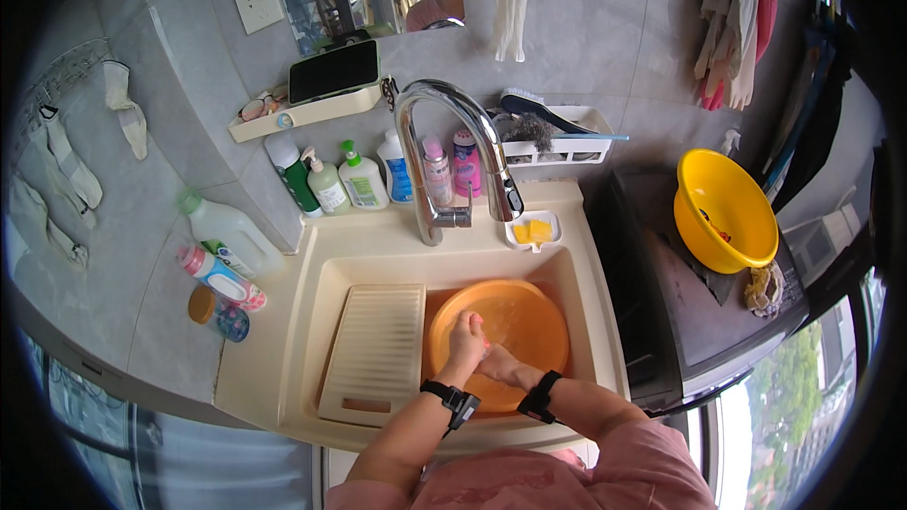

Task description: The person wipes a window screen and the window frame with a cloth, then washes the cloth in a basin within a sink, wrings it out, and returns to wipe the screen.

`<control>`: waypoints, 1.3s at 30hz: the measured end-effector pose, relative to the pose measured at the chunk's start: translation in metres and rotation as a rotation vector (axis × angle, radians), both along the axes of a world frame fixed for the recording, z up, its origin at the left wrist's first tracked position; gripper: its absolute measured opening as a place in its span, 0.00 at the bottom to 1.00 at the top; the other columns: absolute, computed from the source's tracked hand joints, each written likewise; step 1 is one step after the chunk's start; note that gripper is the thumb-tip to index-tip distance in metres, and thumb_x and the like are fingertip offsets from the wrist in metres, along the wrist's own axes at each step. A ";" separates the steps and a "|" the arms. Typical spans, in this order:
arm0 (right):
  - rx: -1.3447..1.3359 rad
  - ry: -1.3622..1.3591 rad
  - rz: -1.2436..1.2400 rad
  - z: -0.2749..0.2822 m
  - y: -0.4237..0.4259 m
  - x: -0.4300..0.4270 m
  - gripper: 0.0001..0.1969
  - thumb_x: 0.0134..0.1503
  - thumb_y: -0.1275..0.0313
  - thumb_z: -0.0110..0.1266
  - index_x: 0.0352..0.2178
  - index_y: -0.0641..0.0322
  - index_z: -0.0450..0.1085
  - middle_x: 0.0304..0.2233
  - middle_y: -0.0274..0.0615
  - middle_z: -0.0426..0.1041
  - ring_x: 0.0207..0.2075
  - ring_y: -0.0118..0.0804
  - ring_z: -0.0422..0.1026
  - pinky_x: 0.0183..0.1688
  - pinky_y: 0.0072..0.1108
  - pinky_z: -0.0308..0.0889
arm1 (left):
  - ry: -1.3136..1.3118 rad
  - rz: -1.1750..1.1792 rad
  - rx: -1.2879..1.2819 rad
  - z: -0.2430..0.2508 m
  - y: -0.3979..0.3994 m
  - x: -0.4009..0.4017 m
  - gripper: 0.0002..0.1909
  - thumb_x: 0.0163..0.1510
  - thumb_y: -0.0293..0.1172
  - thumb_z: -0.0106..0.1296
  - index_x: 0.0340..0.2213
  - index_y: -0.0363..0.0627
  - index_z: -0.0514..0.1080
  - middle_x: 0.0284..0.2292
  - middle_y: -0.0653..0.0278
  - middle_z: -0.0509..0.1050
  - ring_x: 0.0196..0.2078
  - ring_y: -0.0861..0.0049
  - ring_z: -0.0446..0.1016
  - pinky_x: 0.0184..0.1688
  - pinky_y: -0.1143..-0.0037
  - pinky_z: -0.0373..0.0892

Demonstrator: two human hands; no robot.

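Observation:
My left hand is curled into a fist over an orange plastic basin. Pressed close against it from below is my right hand, its fingers mostly hidden. Small pinkish-red patches show at the fingers; whether they belong to a held thing cannot be made out. Liquid seems to lie in the basin, which stands in the right part of a beige laundry sink. Left of the basin, a ribbed washboard rests in the sink. Each wrist wears a black strap.
A chrome faucet arches above the sink. Yellow soap pieces sit in a white dish. Several bottles line the back ledge. At right, a yellow basin stands on a dark appliance. A phone leans on a wall shelf.

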State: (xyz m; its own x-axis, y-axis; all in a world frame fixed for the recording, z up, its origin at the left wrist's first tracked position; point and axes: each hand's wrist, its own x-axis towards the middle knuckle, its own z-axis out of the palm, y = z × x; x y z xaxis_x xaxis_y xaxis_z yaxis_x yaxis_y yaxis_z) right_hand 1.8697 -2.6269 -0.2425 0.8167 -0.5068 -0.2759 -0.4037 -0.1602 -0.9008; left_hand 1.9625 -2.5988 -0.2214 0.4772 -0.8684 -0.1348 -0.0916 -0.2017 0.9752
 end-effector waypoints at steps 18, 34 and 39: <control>-0.363 0.495 0.003 0.022 0.001 0.013 0.24 0.47 0.53 0.41 0.41 0.57 0.63 0.36 0.47 0.70 0.39 0.47 0.68 0.39 0.30 0.63 | 0.014 0.394 0.031 -0.012 -0.005 -0.003 0.09 0.55 0.33 0.35 0.29 0.39 0.60 0.23 0.61 0.65 0.15 0.78 0.63 0.16 0.78 0.63; -0.512 0.500 -0.124 0.041 -0.006 0.002 0.24 0.43 0.58 0.50 0.37 0.63 0.57 0.33 0.53 0.69 0.36 0.50 0.69 0.37 0.32 0.64 | 0.527 0.452 0.115 -0.004 0.004 -0.008 0.21 0.48 0.40 0.49 0.38 0.37 0.60 0.33 0.59 0.66 0.38 0.76 0.65 0.28 0.78 0.66; -0.585 0.211 -0.173 0.026 -0.019 -0.007 0.32 0.34 0.63 0.62 0.37 0.65 0.54 0.37 0.56 0.62 0.37 0.53 0.66 0.37 0.33 0.64 | 0.566 0.321 -0.006 0.019 0.027 -0.019 0.20 0.47 0.39 0.52 0.38 0.39 0.63 0.33 0.63 0.68 0.34 0.78 0.68 0.30 0.78 0.66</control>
